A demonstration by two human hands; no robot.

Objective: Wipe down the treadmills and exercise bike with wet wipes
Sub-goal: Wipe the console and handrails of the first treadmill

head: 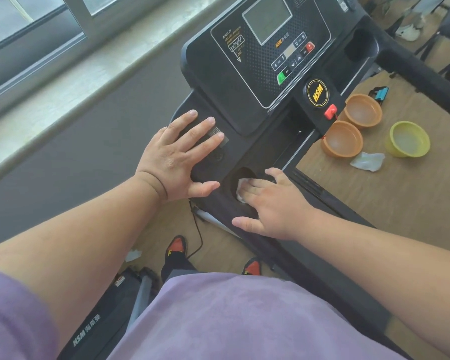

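Note:
A black treadmill console (265,55) with a grey screen and coloured buttons fills the upper middle. My left hand (177,157) lies flat, fingers spread, on the console's left wing. My right hand (268,203) presses a white wet wipe (240,188) into the round cup holder (242,175) below the console; its fingers lie straight over the wipe and its thumb rests on the black rim. Most of the wipe is hidden under the fingers.
Two orange bowls (343,139) and a yellow-green bowl (408,141) sit on the wooden floor to the right, with a used wipe (366,161) beside them. A window sill (63,100) runs along the left. My feet (177,246) stand beside a power cable.

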